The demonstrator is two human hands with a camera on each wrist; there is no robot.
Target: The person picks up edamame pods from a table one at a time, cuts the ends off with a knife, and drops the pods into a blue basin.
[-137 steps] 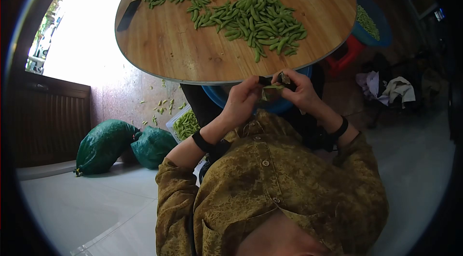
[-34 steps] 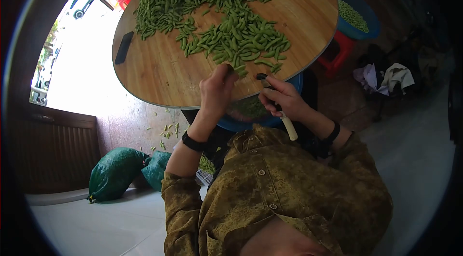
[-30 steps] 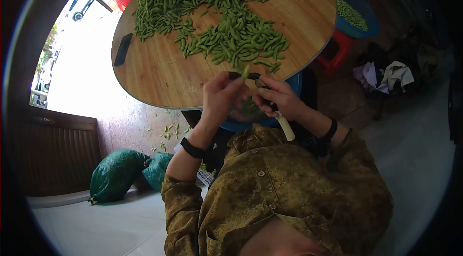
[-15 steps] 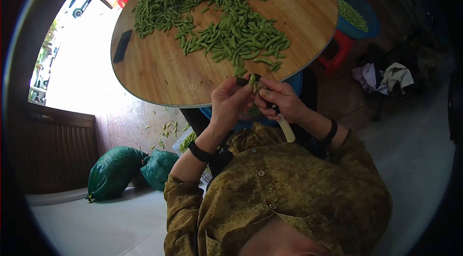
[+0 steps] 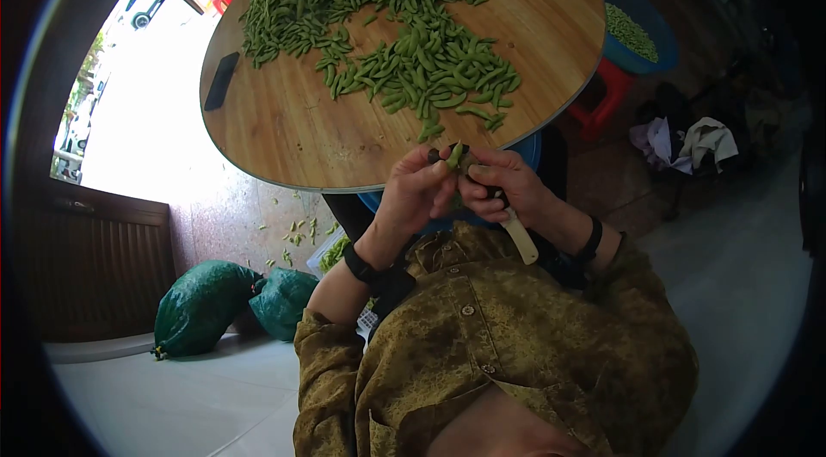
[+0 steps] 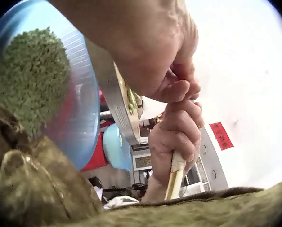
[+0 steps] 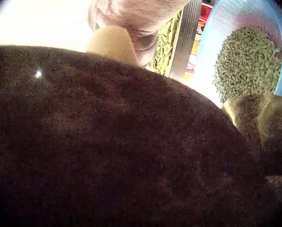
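Observation:
My left hand [image 5: 416,190] pinches a green bean pod [image 5: 455,156] between thumb and fingers, just off the near edge of the table. Close against it, my right hand [image 5: 508,186] grips a tool by its cream handle [image 5: 520,237], which sticks out below the palm; the working end is hidden by the fingers. Dark covers sit on fingertips of both hands. Under the hands stands a blue basin [image 6: 91,94] with a heap of green beans [image 6: 32,80], seen in the left wrist view. A dark shape fills most of the right wrist view.
Many pods [image 5: 439,61] are spread over the wooden table [image 5: 284,130]; a flat black object [image 5: 221,83] lies at its left. Another blue basin [image 5: 667,44] of beans rests above a red stool [image 5: 607,95]. Green bags [image 5: 202,311] and a container of pods [image 5: 334,252] are on the left.
Over the last second my left hand comes from the pile's near edge with a pod to meet my right hand. The tool's handle swings slightly outward to the right.

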